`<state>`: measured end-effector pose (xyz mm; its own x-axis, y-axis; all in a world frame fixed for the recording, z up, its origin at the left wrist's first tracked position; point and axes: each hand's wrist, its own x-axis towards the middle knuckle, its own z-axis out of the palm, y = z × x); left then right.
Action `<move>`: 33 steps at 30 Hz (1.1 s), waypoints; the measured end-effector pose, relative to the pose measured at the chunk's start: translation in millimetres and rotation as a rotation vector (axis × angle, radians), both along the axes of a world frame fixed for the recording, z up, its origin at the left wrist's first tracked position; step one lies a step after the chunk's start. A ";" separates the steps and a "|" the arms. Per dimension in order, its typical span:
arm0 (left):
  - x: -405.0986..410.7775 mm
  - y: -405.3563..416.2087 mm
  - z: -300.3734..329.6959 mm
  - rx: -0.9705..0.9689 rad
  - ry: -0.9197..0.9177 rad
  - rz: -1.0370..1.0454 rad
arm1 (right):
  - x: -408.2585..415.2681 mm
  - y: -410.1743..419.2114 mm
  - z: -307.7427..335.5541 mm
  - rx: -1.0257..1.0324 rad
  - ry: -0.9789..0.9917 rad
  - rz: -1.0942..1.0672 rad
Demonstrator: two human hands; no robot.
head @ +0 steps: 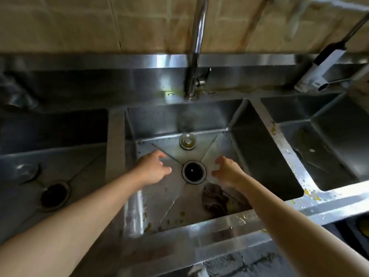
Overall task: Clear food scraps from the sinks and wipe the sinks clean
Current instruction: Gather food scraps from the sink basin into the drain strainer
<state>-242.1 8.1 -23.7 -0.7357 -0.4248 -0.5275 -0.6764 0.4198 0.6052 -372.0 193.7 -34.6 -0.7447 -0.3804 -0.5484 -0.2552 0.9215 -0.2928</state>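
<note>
Steel counter with middle sink (259, 156), yellow scraps (307, 192) on its rim; left hand (153, 169) and right hand (227, 170) hover over it, fingers loose, holding nothing.

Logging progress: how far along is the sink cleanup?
Done: middle sink drain is open, its floor mostly clear. In hand: nothing; left hand and right hand hover empty. Left: brown rag unused, yellow scraps on the divider rim.
</note>
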 end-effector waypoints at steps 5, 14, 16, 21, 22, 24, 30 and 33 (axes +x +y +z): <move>-21.2 38.2 -35.4 0.064 -0.089 0.130 | -38.6 19.5 -45.3 0.121 -0.145 0.164; -47.3 71.7 -77.9 0.137 -0.199 0.235 | -61.2 28.7 -114.3 0.388 -0.362 0.590; -52.2 69.8 -88.3 0.136 -0.217 0.249 | -62.7 27.9 -128.1 0.448 -0.372 0.640; -59.7 61.9 -108.9 0.149 -0.244 0.260 | -47.9 24.6 -166.8 0.510 -0.394 0.619; -61.2 59.8 -112.7 0.151 -0.246 0.255 | -44.4 23.5 -174.7 0.521 -0.372 0.612; -64.4 54.3 -119.5 0.154 -0.245 0.248 | -42.9 22.2 -187.6 0.533 -0.325 0.601; -75.4 37.5 -125.8 0.124 -0.218 0.186 | -73.5 18.5 -184.7 0.418 -0.276 0.554; -83.8 32.8 -127.1 0.100 -0.201 0.129 | -91.4 21.8 -165.5 0.357 -0.227 0.473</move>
<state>-325.9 40.9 -150.8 -0.5549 -0.4464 -0.7019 -0.8314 0.2673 0.4872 -463.3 215.5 -200.0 -0.3912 -0.4045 -0.8266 -0.6266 0.7750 -0.0827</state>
